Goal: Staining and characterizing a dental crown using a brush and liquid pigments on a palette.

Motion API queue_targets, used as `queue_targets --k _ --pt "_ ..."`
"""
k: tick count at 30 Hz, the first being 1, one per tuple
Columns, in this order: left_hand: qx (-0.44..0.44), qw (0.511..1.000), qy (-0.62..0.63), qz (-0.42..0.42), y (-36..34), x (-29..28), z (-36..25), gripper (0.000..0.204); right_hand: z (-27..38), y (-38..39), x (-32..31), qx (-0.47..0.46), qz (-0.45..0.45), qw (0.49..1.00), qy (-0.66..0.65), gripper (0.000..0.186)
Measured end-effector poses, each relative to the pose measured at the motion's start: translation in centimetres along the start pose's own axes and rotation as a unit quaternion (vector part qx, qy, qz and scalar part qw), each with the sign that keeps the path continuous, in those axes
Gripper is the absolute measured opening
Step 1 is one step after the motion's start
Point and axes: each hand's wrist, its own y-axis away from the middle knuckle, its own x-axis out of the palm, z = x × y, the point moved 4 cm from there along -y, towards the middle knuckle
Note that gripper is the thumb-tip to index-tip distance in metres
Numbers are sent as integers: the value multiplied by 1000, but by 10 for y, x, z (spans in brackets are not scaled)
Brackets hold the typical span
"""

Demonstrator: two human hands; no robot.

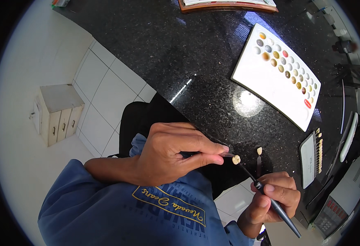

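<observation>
My left hand is closed, pinching a slim, shiny holder between thumb and fingers. At the holder's tip sits a small cream tooth crown, its grooved chewing surface showing. Most of the holder is hidden by my fingers. My right hand grips a fine brush with a dark grey handle like a pen. The brush's thin tip end reaches up to the crown's lower right side; I cannot tell whether it touches. Just right of the crown, a single tooth shade tab lies on the black counter.
A white palette with rows of coloured wells lies on the speckled black counter. To the right are a shade guide with several tooth tabs and a grey device with a keypad. A drawer cabinet stands on the floor at left.
</observation>
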Motion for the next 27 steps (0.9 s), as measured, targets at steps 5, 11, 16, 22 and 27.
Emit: queue_targets --k 5,11,16,22,27 --pt "-3 1000 -7 7 1 -1 0 19 1 0 0 -5 18 1000 2 22" --pt "0 1000 -7 13 0 -1 -1 20 1 1 0 -6 21 1000 -6 23" --pt "-3 1000 -11 16 0 -1 -2 20 2 0 1 -1 12 1000 22 22" --pt "-1 1000 -9 17 1 -1 -2 20 3 -1 4 -2 35 999 13 21" --pt "5 1000 -9 8 2 0 -1 21 0 -2 1 -4 92 996 1 21"
